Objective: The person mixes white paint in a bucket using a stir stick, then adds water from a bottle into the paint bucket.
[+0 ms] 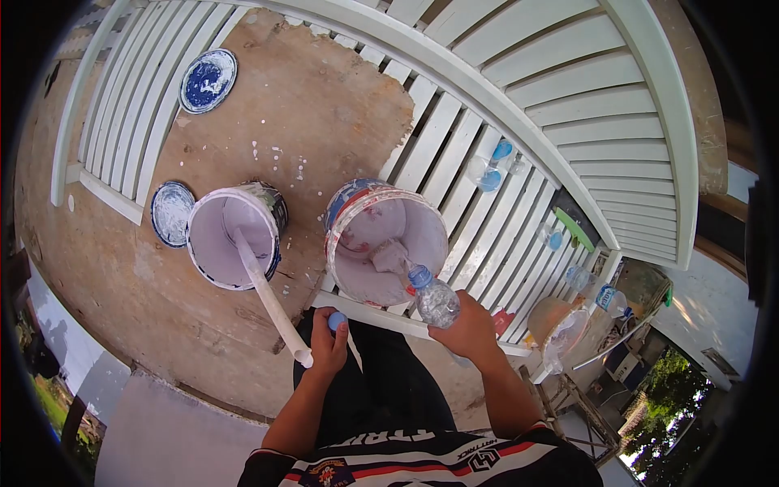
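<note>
My right hand (pixel 469 327) is wrapped round a clear plastic bottle (pixel 438 303), tilted so its uncapped blue-ringed neck points at the large paint-stained bucket (pixel 387 235). Inside that bucket lies a whitish brush or similar tool (pixel 391 256). My left hand (pixel 327 345) pinches a small blue cap (pixel 337 321). Left of the large bucket, a smaller bucket (pixel 231 235) holds pale residue, and a long whitish pipe (pixel 272 300) leans out of it, its open end beside my left hand.
Two paint-smeared lids (pixel 208 80) (pixel 173 213) lie on the stained board (pixel 284 105). White slats (pixel 454 138) run behind and right. More plastic bottles (pixel 490 166), a green-handled tool (pixel 574 228) and a basin (pixel 560 325) are on the right.
</note>
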{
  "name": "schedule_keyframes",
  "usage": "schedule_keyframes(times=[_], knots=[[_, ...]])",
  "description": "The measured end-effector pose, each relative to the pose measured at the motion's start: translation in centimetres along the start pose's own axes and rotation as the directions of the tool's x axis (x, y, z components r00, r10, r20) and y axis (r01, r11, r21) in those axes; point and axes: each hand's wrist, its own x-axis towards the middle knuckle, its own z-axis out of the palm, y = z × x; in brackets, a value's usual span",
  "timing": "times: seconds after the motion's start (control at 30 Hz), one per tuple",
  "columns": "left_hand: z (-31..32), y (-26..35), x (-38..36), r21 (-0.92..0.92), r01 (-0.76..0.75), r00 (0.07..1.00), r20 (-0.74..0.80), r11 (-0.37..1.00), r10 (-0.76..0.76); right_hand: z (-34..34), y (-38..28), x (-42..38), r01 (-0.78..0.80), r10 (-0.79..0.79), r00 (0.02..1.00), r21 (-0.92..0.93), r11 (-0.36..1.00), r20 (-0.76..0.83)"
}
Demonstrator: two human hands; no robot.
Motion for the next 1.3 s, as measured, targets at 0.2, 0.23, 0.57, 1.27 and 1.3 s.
schedule_keyframes(times=[0.2, 0.23, 0.57, 1.27, 1.3], knots=[[0.1, 0.5, 0.1, -0.006, -0.017, 1.000, 0.013, 1.000, 0.017, 0.0, 0.1, 0.0, -0.017, 0.017, 1.000, -0.009, 1.000, 0.018], [0.1, 0.5, 0.1, -0.004, -0.032, 0.999, 0.010, 0.999, 0.032, 0.0, 0.1, -0.1, -0.017, 0.017, 1.000, -0.011, 1.000, 0.019], [0.2, 1.6, 0.2, -0.021, -0.087, 0.996, 0.018, 0.996, 0.087, -0.1, 0.2, -0.1, -0.014, 0.014, 1.000, -0.014, 1.000, 0.016], [1.5, 8.0, 0.9, 0.119, -0.286, 0.957, -0.023, 0.951, 0.290, 0.1, -0.1, -0.3, 0.085, -0.075, 0.993, 0.101, 0.991, -0.094], [1.6, 8.3, 0.9, 0.105, -0.272, 0.961, -0.013, 0.957, 0.275, 0.2, 0.0, -0.4, 0.105, -0.093, 0.990, 0.112, 0.988, -0.107]])
